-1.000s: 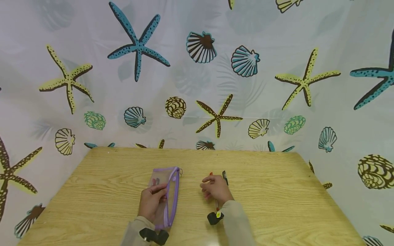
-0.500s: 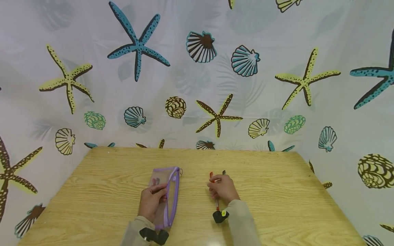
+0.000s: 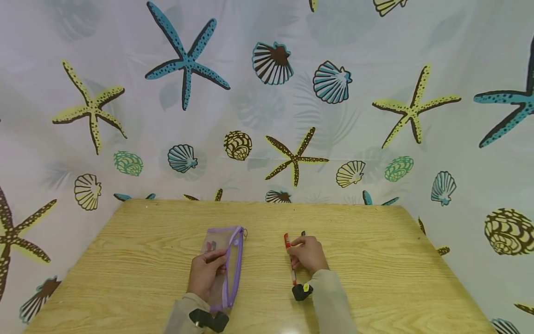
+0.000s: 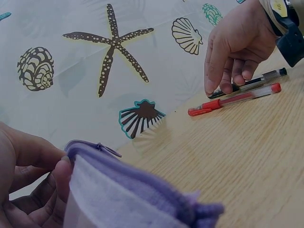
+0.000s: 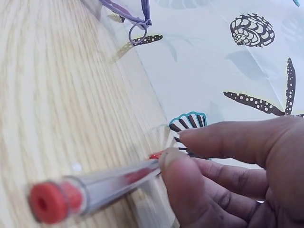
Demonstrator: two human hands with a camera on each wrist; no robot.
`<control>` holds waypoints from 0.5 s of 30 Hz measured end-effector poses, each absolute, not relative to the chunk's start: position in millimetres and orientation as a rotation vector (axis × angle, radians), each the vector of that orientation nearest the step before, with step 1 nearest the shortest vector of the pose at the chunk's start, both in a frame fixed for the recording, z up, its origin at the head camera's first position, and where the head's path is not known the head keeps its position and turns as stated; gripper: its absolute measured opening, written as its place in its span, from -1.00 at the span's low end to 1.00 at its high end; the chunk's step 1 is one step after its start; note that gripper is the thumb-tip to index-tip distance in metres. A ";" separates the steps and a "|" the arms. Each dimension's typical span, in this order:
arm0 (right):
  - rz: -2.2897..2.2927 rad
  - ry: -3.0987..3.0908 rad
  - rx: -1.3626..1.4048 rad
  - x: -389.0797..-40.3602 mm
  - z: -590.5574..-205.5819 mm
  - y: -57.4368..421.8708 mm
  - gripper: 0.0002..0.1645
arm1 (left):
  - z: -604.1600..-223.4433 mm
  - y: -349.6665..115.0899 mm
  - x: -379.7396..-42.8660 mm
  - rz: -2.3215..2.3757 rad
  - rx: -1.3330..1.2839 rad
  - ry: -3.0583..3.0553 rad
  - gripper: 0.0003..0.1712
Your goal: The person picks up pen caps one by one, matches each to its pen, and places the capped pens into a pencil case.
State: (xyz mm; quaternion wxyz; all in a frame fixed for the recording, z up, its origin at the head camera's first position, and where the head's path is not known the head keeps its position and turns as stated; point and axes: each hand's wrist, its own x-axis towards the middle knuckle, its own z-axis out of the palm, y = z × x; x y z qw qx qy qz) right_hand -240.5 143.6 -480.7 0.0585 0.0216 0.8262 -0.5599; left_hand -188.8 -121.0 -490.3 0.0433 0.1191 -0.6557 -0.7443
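Observation:
My left hand [image 3: 204,273] pinches the edge of a see-through pencil case [image 3: 236,273] with purple trim. In the left wrist view its zipper side [image 4: 128,166] runs away from the thumb. Pink and grey items [image 3: 211,246] show through the case. My right hand [image 3: 308,254] is above two pens, fingers loosely bent, with thumb and forefinger apart in the right wrist view. A red gel pen [image 4: 237,99] lies on the table to the left of that hand. The black pen [image 4: 259,80] lies beside it, right at the fingertips and mostly covered by the hand in the head view.
The pens and case lie on a wood-grain table [image 3: 367,260]. A white curtain [image 3: 250,106] printed with starfish and shells stands along its back and sides. Black camera mounts [image 3: 302,292] sit on both wrists. A ring pull [image 3: 245,233] hangs at the case's far corner.
My right hand has shifted right, off the red pen and over the black one, so more of the red pen shows. The left hand and the pencil case have stayed put.

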 end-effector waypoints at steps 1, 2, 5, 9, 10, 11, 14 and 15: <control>-1.686 2.511 0.068 -240.4 -480.3 144.0 -0.74 | -490.4 -120.9 -189.2 -2.275 0.373 -2.007 -0.72; -1.677 2.519 0.069 -240.2 -479.8 144.3 -0.74 | -490.6 -120.8 -189.8 -2.273 0.382 -2.008 -0.72; -1.658 2.527 0.082 -239.6 -479.4 144.5 -0.74 | -491.9 -120.8 -191.3 -2.274 0.402 -2.010 -0.73; -1.641 2.535 0.095 -239.4 -480.2 143.8 -0.74 | -492.1 -120.8 -191.5 -2.279 0.403 -2.001 -0.73; -1.641 2.534 0.100 -239.4 -480.1 143.5 -0.74 | -492.1 -120.8 -191.4 -2.279 0.401 -1.999 -0.73; -1.640 2.531 0.107 -239.6 -480.3 143.2 -0.73 | -491.6 -120.7 -191.0 -2.278 0.396 -1.997 -0.73; -1.632 2.534 0.112 -239.9 -480.0 142.5 -0.73 | -490.7 -120.6 -190.2 -2.277 0.390 -1.993 -0.73; -1.628 2.534 0.120 -240.1 -479.7 142.2 -0.74 | -490.5 -120.5 -190.0 -2.276 0.387 -1.995 -0.73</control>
